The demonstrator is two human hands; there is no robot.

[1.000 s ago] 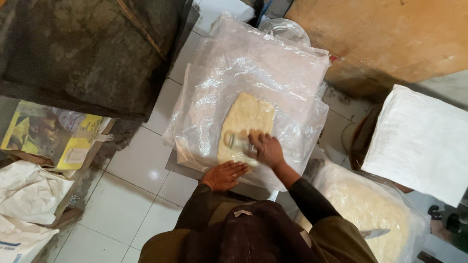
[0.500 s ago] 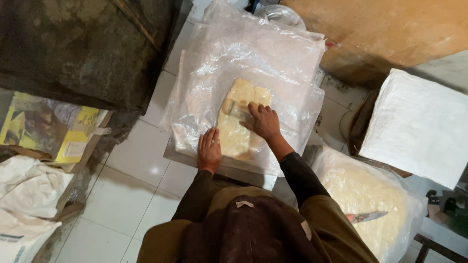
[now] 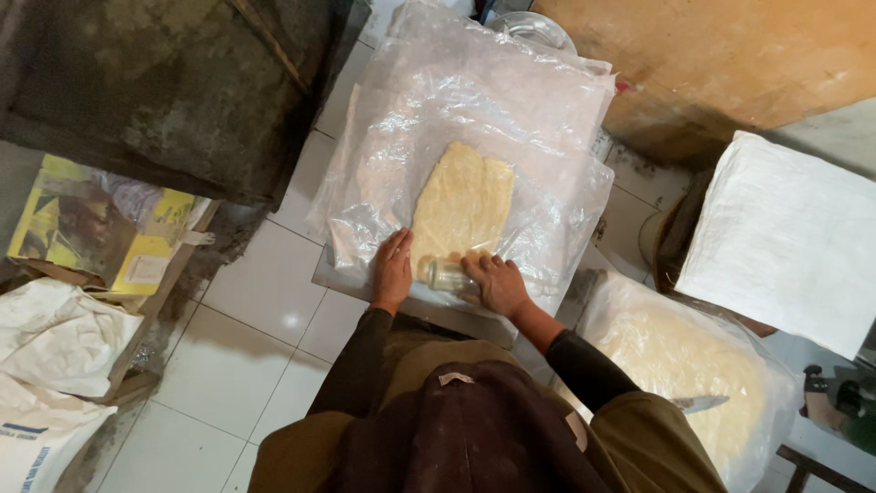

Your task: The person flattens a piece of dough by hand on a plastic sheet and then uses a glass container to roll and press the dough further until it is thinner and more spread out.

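Left: tiled floor [image 3: 246, 301] open beside the board's left edge.
Right: bagged dough [image 3: 693, 365] crowds the board's right edge.
Far: wooden panel [image 3: 730, 64] blocks the far right corner.

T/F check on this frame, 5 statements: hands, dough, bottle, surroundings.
1. The right hand rests on a clear bottle lying at the near end of the dough sheet. True.
2. The left hand is raised clear of the plastic sheet. False: it lies flat on the plastic beside the dough.
3. The dough sheet is round. False: it is a long, roughly rectangular slab.
4. A knife lies on the bagged dough at the right. True.
5. The floor is bare wood. False: white tiles.
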